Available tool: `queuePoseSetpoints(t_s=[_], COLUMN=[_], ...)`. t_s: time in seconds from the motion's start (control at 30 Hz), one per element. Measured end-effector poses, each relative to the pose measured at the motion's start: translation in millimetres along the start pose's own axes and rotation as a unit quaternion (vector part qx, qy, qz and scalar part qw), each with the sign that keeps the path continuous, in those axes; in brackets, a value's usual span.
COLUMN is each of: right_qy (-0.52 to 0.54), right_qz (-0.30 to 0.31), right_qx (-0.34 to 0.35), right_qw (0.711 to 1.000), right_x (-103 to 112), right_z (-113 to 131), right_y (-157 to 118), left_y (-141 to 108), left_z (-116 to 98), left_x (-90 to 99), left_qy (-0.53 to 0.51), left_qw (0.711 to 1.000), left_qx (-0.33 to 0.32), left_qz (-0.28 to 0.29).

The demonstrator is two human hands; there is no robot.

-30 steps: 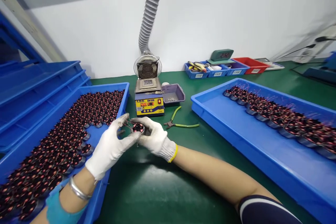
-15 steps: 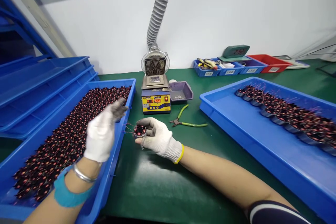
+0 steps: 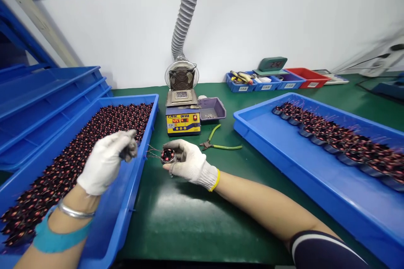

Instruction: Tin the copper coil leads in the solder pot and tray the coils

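My right hand (image 3: 191, 162), in a white knit glove with a yellow cuff, holds a small round motor stator (image 3: 168, 156) between thumb and fingers above the green table. The stator has a metal ring, a black inside and reddish copper windings. Thin wire leads (image 3: 153, 151) stick out of it to the left. My left hand (image 3: 107, 157), gloved in white with dark-stained fingertips, is over the right side of the left blue tray (image 3: 134, 193). Its fingers are curled together, close to the wire ends but apart from them. Whatever may be between those fingers is hidden.
Many similar stators (image 3: 94, 147) fill the left tray. A solder pot (image 3: 183, 119) stands under a grey exhaust hose (image 3: 186, 12). Green-handled cutters (image 3: 217, 145) lie before a purple bin (image 3: 217, 107). The right blue tray (image 3: 303, 168) holds rows of stators. Small bins (image 3: 267, 86) line the wall.
My left hand has moved left and down, and its fingers have curled from stretched out. My right hand still holds the stator, almost in place. The view has shifted slightly.
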State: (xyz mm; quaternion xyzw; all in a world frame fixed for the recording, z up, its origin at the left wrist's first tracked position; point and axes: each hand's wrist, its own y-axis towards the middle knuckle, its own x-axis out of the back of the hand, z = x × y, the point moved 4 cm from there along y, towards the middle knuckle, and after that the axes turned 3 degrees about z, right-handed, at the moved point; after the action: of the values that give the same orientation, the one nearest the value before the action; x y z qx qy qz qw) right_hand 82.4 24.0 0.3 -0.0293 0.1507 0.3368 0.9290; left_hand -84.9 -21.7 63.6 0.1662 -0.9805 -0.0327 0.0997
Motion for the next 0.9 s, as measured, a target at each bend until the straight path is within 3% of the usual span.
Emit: queuePoseSetpoints(t_s=[0.07, 0.13, 0.23, 0.33, 0.4, 0.5, 0.6, 0.73, 0.9], right_qy=[-0.026, -0.080, -0.259, -0.478, -0.576, -0.664, -0.699, -0.716, -0.723], right_qz=[-0.009, -0.033, -0.097, -0.138, -0.139, -0.160, -0.209, -0.214, -0.204], right_qx=[0.023, 0.054, 0.108, 0.128, 0.115, 0.084, 0.041, -0.010, -0.029], right_qw=[0.999, 0.995, 0.955, 0.858, 0.797, 0.726, 0.683, 0.665, 0.660], right_x=[6.7, 19.3, 46.2, 68.2, 75.7, 78.9, 78.7, 75.7, 73.1], right_z=[6.3, 20.6, 61.7, 113.9, 141.8, 164.6, 167.3, 157.3, 149.1], right_y=[4.1, 13.2, 35.5, 67.6, 94.5, 137.3, 172.5, 197.2, 203.2], left_y=[4.1, 5.2, -2.1, -18.6, -25.6, -24.5, -19.6, -16.1, -11.8], left_z=[1.2, 5.1, 14.6, 33.1, 45.0, 53.6, 54.6, 51.3, 49.1], left_x=[7.4, 1.9, -29.5, -62.2, -71.3, -72.2, -70.3, -70.5, -71.4], left_qy=[-0.053, -0.031, 0.128, 0.306, 0.375, 0.393, 0.383, 0.379, 0.389], left_qw=[0.997, 0.998, 0.987, 0.905, 0.853, 0.837, 0.838, 0.839, 0.839], left_qx=[-0.010, -0.002, 0.009, 0.020, 0.030, 0.044, 0.061, 0.068, 0.064], left_qz=[-0.053, -0.047, 0.097, 0.295, 0.361, 0.379, 0.383, 0.383, 0.375])
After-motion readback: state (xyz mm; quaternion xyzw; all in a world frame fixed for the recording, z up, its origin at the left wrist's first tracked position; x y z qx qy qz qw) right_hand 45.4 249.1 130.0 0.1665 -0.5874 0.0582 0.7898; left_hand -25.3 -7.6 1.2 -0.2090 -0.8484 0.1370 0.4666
